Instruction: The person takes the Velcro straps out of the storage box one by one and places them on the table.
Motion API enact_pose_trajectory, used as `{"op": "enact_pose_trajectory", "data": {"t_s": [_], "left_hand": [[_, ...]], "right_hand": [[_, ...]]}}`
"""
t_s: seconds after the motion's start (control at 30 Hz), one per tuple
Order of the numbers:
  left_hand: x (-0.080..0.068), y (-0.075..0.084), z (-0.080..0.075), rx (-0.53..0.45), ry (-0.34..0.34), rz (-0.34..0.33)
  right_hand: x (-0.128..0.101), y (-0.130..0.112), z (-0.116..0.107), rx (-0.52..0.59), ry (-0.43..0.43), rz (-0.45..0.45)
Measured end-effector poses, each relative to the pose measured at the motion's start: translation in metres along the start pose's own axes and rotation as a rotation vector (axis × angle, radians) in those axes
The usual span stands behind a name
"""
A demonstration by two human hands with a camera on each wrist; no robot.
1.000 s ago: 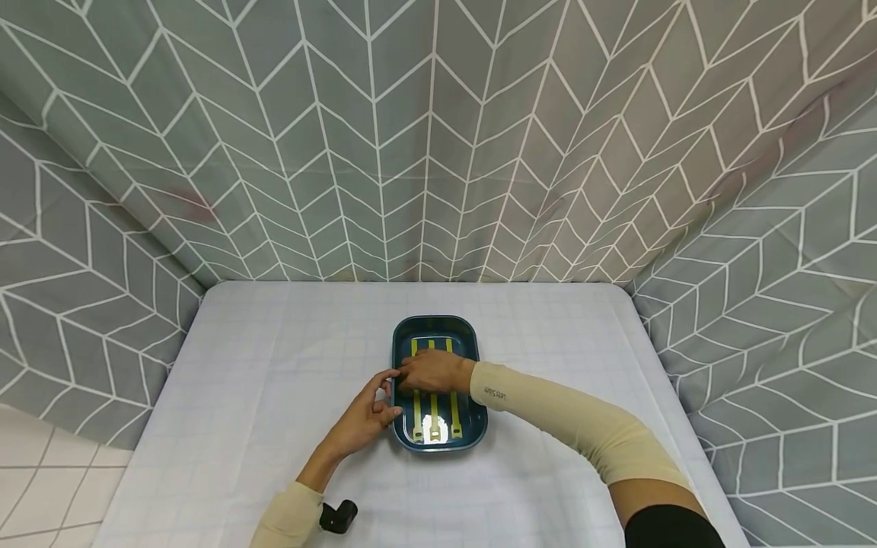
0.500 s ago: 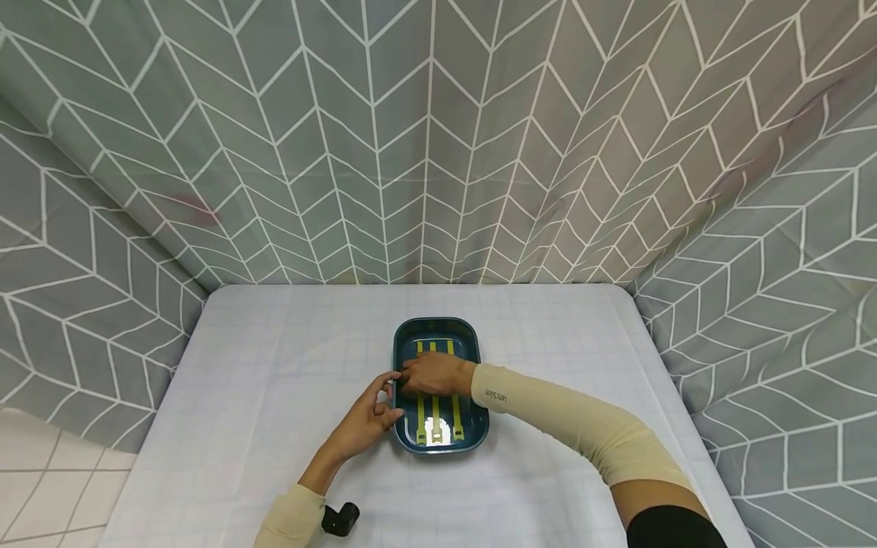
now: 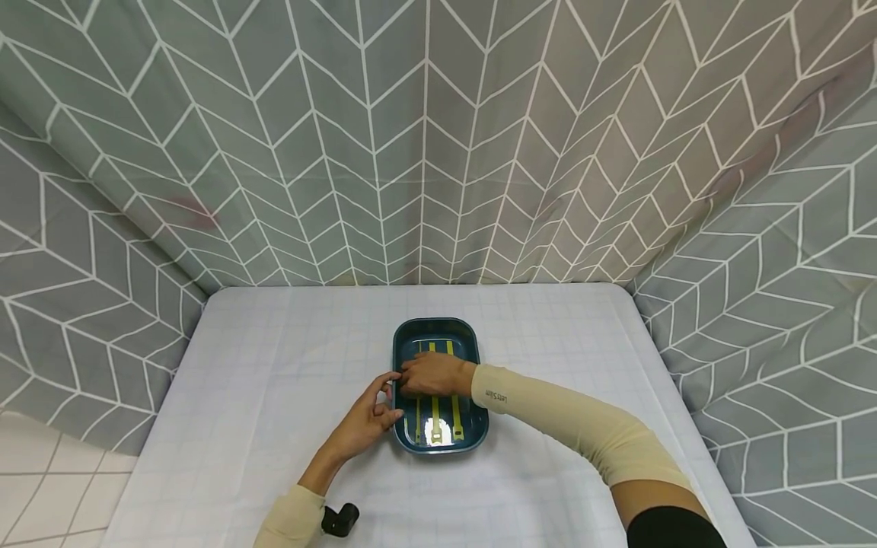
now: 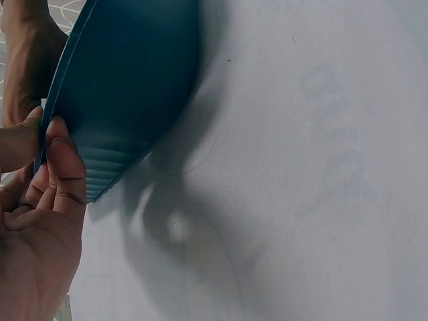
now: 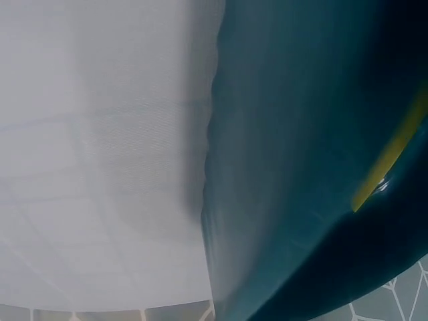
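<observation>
Left hand (image 3: 366,421) fingers (image 4: 63,164) pinch the near-left rim of the teal tray (image 3: 473,435) (mid-table, on the white cloth (image 3: 240,396)), while the right hand (image 3: 433,373) lies across its yellow strips (image 3: 435,415), grip untellable; nothing has moved over the last second, so the work looks paused.

Bright, even light from above in the head view, with a white glare spot on the tray (image 3: 438,434) floor and curved, bent edges. Left wrist view shows a soft shadow on the tablecloth (image 4: 200,254). Right wrist view is blurry, probably too close.
</observation>
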State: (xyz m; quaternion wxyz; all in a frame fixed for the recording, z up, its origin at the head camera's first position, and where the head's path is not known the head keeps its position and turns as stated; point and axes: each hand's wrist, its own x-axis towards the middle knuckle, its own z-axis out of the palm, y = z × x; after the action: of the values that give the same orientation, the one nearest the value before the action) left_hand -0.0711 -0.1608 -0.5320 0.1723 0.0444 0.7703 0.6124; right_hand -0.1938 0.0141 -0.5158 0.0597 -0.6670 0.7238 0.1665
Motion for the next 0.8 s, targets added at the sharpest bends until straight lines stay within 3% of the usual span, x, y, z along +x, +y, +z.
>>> {"op": "enact_pose_trajectory", "data": {"t_s": [0.8], "left_hand": [[0.000,0.003,0.003,0.017,0.014,-0.005]], "right_hand": [[-0.014,0.005,-0.013,0.036,0.074,0.022]]}}
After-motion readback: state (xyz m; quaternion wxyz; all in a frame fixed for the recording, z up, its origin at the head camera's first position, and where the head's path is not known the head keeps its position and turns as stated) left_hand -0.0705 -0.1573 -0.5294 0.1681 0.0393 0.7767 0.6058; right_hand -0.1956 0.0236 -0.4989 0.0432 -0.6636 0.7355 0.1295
